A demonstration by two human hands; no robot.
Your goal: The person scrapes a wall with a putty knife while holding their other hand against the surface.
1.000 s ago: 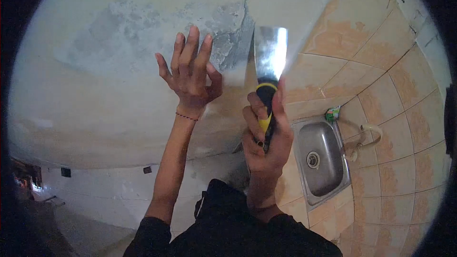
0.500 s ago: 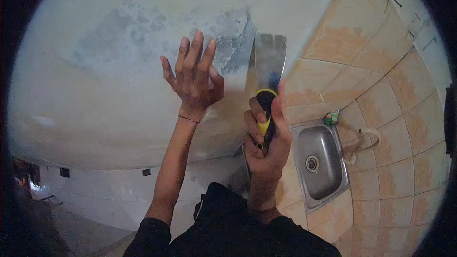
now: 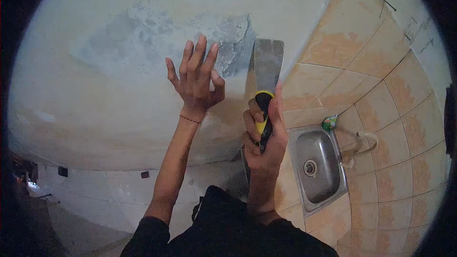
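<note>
My left hand [image 3: 196, 83] has its fingers spread at the pale wall [image 3: 119, 119], over the lower edge of a grey, flaking patch [image 3: 128, 35]. Nothing is in it, and a thin cord circles the wrist. To its right, my right hand [image 3: 266, 138] is wrapped round the black and yellow handle of a putty knife [image 3: 269, 62]. The knife's wide metal blade points up, just right of the rough edge of the flaking patch. Whether the blade touches the wall is hard to tell.
A steel sink [image 3: 321, 166] is set in the tiled counter [image 3: 328, 219] at the lower right, with a green packet [image 3: 329, 122] at its corner and a faucet [image 3: 364, 143] beside it. Orange and cream tiles [image 3: 395, 176] cover the right wall.
The view has shifted slightly. The putty knife's blade sits a little lower in view, and both hands keep nearly the same pose.
</note>
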